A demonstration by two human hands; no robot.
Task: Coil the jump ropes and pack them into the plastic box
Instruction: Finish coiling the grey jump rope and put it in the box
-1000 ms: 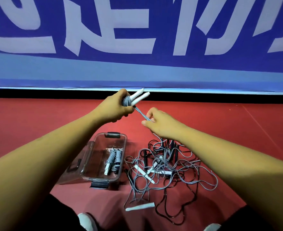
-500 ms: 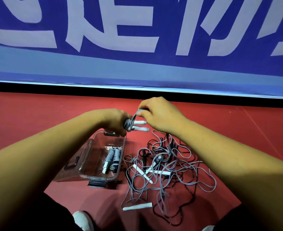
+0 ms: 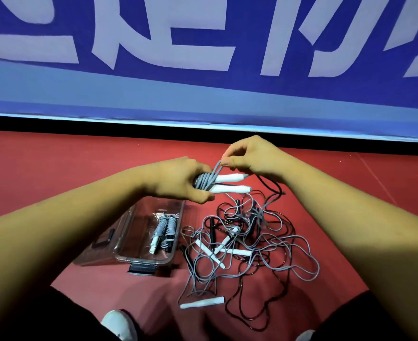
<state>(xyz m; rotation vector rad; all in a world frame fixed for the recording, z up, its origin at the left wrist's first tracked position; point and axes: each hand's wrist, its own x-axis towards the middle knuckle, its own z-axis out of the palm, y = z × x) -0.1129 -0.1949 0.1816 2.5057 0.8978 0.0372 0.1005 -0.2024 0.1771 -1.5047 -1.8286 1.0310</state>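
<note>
Clear plastic box [image 3: 141, 260] sits open on red floor [image 3: 55, 168], left of centre, coiled ropes [image 3: 164, 226] lying inside along its right wall. Since a second ago both hands dropped from up by the banner [image 3: 203, 99] to just above the box's far edge, and the handles [image 3: 228, 178] swung from pointing up and far to pointing right. Left hand [image 3: 178, 179] clenched round the grey coil [image 3: 203, 180], both white handles sticking out right of the fist. Right hand [image 3: 254, 158], low over the coil half a second ago, now lifted a bit: thumb and forefinger pinch a grey loop [image 3: 217, 168] rising from the coil, other fingers curled. Nearer and right, tangle [image 3: 249, 239] of grey and black ropes on the floor just beside the box; stray handle [image 3: 202, 302] lies nearest.
</note>
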